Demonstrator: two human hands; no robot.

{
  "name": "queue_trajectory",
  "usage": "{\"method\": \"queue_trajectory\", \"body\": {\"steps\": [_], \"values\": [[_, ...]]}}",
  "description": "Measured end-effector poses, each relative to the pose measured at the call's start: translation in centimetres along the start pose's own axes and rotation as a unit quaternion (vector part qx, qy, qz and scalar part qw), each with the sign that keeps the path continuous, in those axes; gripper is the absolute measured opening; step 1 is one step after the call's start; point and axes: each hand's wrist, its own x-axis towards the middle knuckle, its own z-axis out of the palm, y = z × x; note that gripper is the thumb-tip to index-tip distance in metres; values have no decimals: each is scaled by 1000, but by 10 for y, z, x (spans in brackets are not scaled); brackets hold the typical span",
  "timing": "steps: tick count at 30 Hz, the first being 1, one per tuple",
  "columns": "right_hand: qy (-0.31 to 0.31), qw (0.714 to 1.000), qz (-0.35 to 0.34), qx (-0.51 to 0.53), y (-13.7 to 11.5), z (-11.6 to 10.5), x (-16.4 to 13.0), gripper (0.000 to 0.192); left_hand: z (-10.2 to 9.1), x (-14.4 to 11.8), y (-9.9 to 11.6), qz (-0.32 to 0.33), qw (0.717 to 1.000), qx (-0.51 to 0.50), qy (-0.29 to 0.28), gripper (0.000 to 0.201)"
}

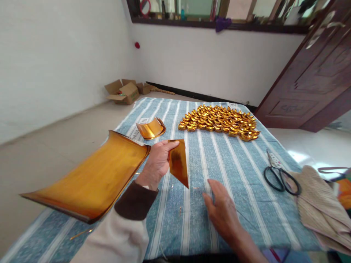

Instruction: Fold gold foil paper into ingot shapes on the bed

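- Gold foil sheet (178, 163): small, folded, pinched in left hand (157, 162) above the striped cloth (241, 193), hanging point-down.
- Right hand (223, 212): released, fingers loosely spread, resting on the cloth just right of the sheet.
- Large foil stack (90, 180) lies at left, curled piece (150, 129) behind it.
- Folded gold ingots (219, 121) massed at far edge; scissors (279, 177) at right.

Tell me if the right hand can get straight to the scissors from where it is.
Probably yes. The right hand lies flat on the striped cloth, holding nothing, and the scissors lie to its right on the same cloth. Only bare cloth shows between them; the folded fabric sits beyond the scissors.
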Motion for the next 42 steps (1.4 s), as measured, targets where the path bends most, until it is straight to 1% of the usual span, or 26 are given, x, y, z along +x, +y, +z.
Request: {"method": "queue_trajectory", "body": {"steps": [1, 3, 5, 6, 8, 10, 11, 12, 13, 15, 16, 17, 19, 20, 21, 23, 24, 25, 27, 28, 31, 33, 35, 39, 40, 42], "values": [[4, 999, -7, 38, -18, 19, -6, 47, 2, 3, 4, 27, 1000, -4, 13, 15], [-41, 985, -98, 137, -51, 45, -13, 56, 6, 8, 17, 89, 995, -15, 46, 15], [-107, 952, -203, 205, -73, 53, -15, 59, 6, 10, 35, 144, 987, -20, 62, 13], [-116, 941, -232, 216, -77, 52, -15, 57, 6, 10, 44, 167, 984, -13, 61, 13], [-69, 954, -226, 183, -73, 47, -16, 51, 4, 8, 60, 193, 980, 0, 50, 13], [28, 983, -142, 112, -58, 45, -18, 48, 2, 7, 71, 203, 977, 17, 56, 11], [49, 990, -99, 90, -49, 46, -19, 50, 1, 7, 74, 202, 977, 23, 57, 11], [55, 990, -93, 90, -41, 49, -20, 53, 2, 8, 76, 204, 977, 27, 59, 11], [29, 985, -129, 111, -36, 51, -20, 56, 2, 10, 76, 207, 976, 27, 60, 11], [-95, 951, -247, 159, -31, 57, -18, 56, 4, 15, 74, 220, 973, 18, 62, 12], [-109, 941, -275, 164, -33, 59, -14, 53, 5, 18, 73, 225, 972, 13, 61, 13], [-96, 945, -270, 158, -37, 61, -11, 52, 6, 20, 72, 229, 971, 10, 60, 13], [5, 984, -141, 108, -48, 66, -4, 50, 9, 24, 71, 228, 972, 11, 48, 13], [32, 991, -90, 92, -55, 69, -3, 50, 11, 25, 71, 228, 973, 14, 43, 11], [24, 990, -94, 99, -62, 72, -3, 49, 13, 26, 71, 224, 974, 16, 37, 10], [-52, 968, -189, 155, -73, 77, -7, 45, 17, 29, 69, 211, 977, 13, 28, 10], [-68, 954, -229, 183, -76, 78, -9, 38, 19, 31, 68, 205, 978, 9, 24, 10], [-47, 948, -236, 207, -77, 75, -9, 32, 21, 33, 67, 199, 980, 4, 20, 11], [50, 954, -188, 230, -71, 62, -2, 29, 25, 36, 62, 184, 983, -3, 13, 12], [61, 957, -165, 230, -65, 52, 5, 27, 26, 38, 58, 174, 985, -5, 10, 13], [41, 970, -66, 229, -43, 15, 38, 17, 28, 43, 40, 131, 991, -20, 1, 16], [41, 970, 18, 241, -30, -7, 63, 23, 28, 43, 24, 95, 995, -30, -15, 18], [51, 958, 67, 274, -24, -24, 87, 33, 27, 42, 7, 72, 996, -20, -39, 21], [10, 935, 90, 343, -25, -39, 124, 48, 27, 32, -13, 94, 990, 40, -95, 13], [-8, 929, 74, 361, -26, -40, 129, 46, 27, 28, -15, 114, 985, 68, -113, 12], [-37, 929, 12, 367, -26, -41, 137, 30, 26, 22, -15, 157, 967, 123, -157, 10]]}}
